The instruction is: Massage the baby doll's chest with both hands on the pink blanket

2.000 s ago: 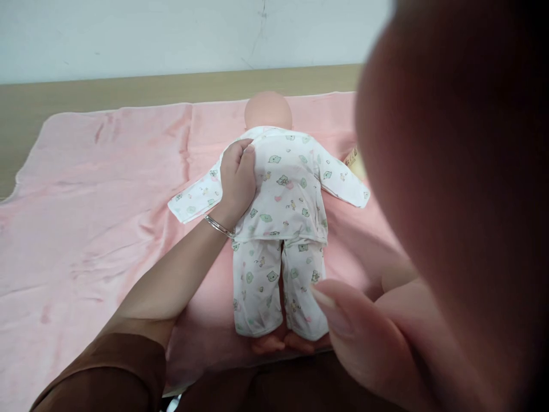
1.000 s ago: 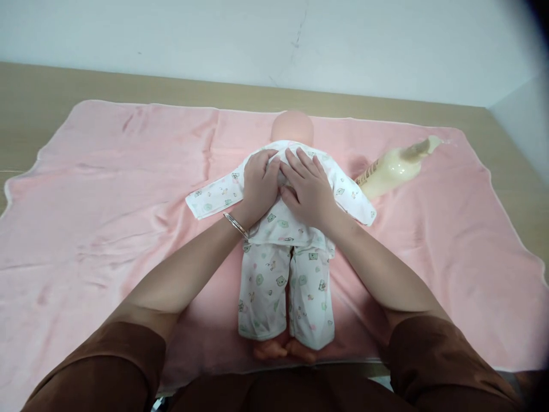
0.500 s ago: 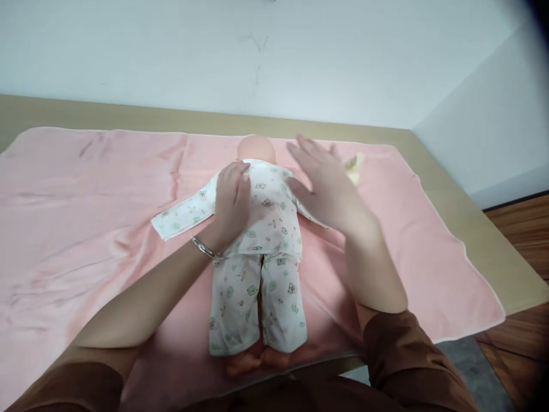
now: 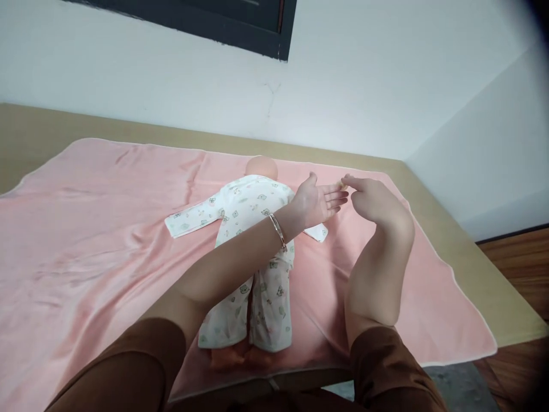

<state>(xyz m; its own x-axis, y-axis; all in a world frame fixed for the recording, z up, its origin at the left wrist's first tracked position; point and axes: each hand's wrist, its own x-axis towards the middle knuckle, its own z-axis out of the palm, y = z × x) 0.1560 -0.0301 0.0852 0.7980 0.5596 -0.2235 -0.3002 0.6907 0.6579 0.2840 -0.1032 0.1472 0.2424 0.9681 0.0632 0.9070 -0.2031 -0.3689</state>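
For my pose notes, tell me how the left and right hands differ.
The left hand is open, palm showing; the right hand is curled, its back showing. The left hand has a bracelet at its wrist; the right hand shows none. Both are over the pink blanket.

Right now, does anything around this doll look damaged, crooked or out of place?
Two minor things: the pink blanket is creased left of the doll rather than lying smooth, and faint thin lines, perhaps a crack, mar the white wall beyond it.

tan table [image 4: 465,263] | pink blanket [image 4: 107,246] spread on it | clothed doll [image 4: 242,209] atop blanket
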